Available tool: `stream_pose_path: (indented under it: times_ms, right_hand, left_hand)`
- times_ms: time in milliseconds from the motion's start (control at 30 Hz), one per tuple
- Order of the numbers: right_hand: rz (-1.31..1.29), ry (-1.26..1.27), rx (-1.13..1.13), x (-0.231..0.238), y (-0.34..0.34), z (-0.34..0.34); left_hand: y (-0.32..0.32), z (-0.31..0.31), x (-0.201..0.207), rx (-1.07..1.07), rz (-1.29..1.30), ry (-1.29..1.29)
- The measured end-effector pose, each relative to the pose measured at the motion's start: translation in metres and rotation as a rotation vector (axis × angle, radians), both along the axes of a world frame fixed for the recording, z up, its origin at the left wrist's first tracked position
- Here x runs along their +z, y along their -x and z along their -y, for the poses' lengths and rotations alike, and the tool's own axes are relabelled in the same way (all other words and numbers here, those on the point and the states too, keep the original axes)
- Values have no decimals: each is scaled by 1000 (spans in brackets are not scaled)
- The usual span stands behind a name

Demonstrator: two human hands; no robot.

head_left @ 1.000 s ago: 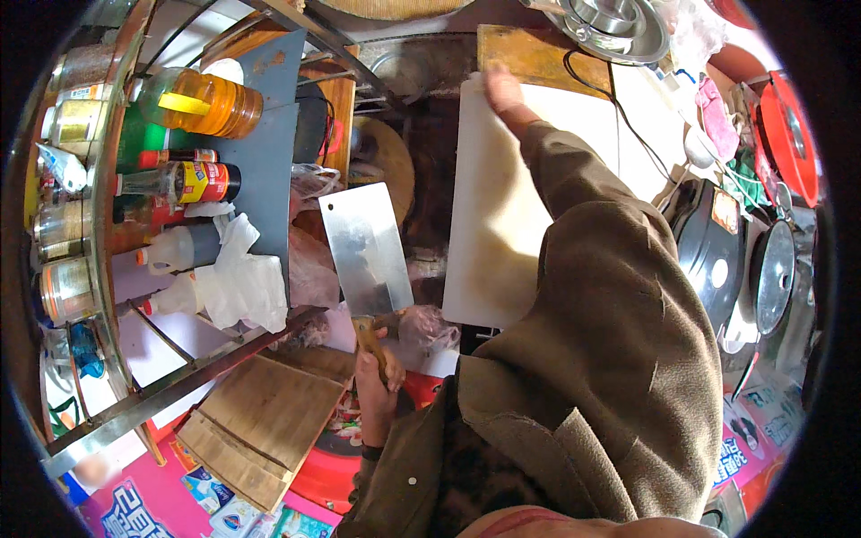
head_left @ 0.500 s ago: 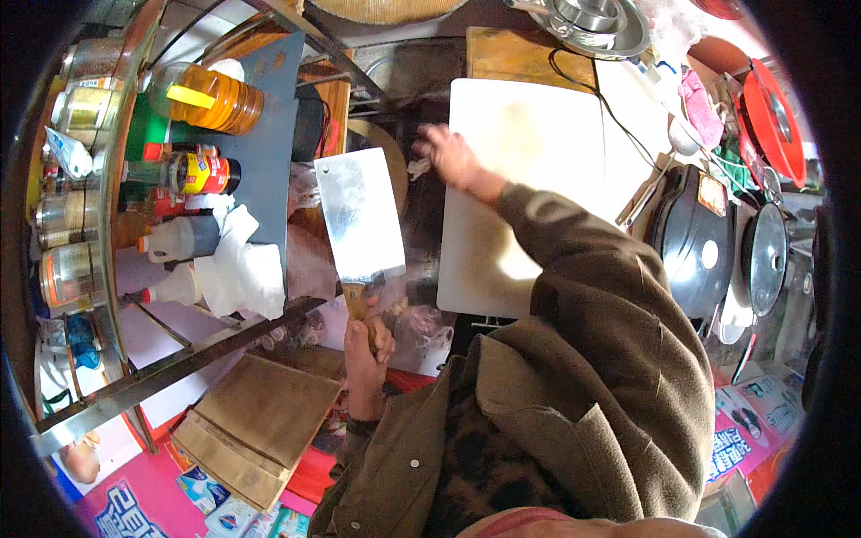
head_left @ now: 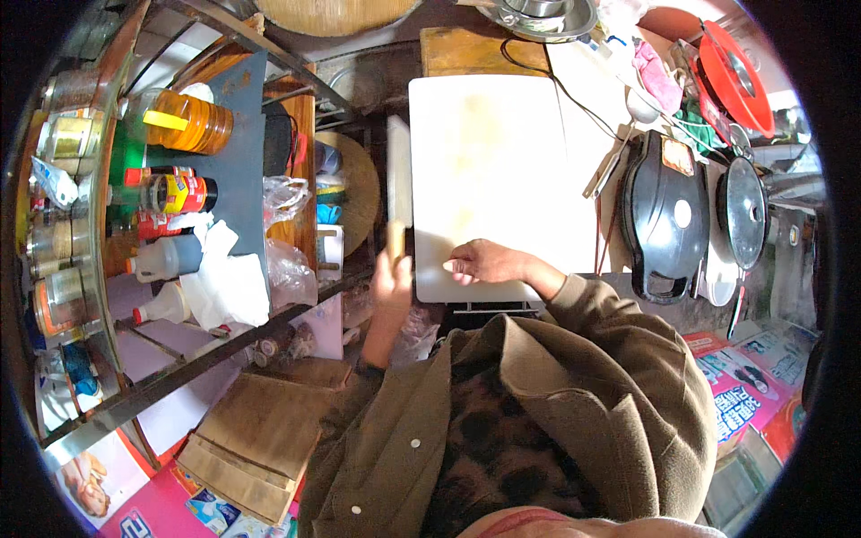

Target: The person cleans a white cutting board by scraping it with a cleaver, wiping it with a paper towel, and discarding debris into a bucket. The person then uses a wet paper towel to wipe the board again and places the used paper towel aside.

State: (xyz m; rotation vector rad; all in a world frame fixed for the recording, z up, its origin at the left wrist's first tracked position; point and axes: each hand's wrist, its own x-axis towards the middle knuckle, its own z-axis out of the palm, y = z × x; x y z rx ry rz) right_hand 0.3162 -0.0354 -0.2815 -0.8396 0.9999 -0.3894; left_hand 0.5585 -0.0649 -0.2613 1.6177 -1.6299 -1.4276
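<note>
My left hand [head_left: 391, 285] is closed around the wooden handle of a cleaver [head_left: 400, 179]. The broad blade points away from me and is turned nearly edge-on, close along the left side of a white cutting board [head_left: 511, 184]. Over the near left part of that board is my right hand [head_left: 489, 262], its fingers curled together. Whether anything lies inside those fingers is hidden. Pale yellowish stains mark the board, and strong light washes out much of its surface.
At left, a metal-framed shelf holds an oil bottle [head_left: 193, 121], a sauce bottle [head_left: 184, 193], white tissue [head_left: 224, 287] and several jars. Right of the board sit a black electric cooking pan [head_left: 668, 220], a glass lid [head_left: 744, 215] and a red basin [head_left: 740, 76]. Flattened cardboard [head_left: 260, 439] lies lower left.
My right hand has drawn back from beyond the board's left edge to its near part, its fingers now curled. The cleaver has swung right and turned from flat to edge-on.
</note>
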Motion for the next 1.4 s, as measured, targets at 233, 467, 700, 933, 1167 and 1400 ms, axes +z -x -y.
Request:
stream_pose_path:
  times_ms: [233, 467, 700, 933, 1167, 1400]
  right_hand:
    - [119, 59, -872, -6, -9, -19]
    - [298, 105, -1128, -31, 59, -35]
    - [349, -21, -1194, -58, 79, -61]
    - [-83, -66, -1254, -60, 45, -91]
    - [-410, -49, -1138, -73, 43, -105]
    - [-638, -20, -1095, -87, 55, -94]
  left_hand:
    - [104, -13, -28, -298, 26, 513]
    - [105, -31, -18, -405, -130, 515]
    - [-37, -24, -77, 225, -51, 249]
    - [-157, -73, -131, -92, 267, -198]
    - [-164, -81, -134, -131, -6, -284]
    - [-140, -61, -96, -191, 72, -336]
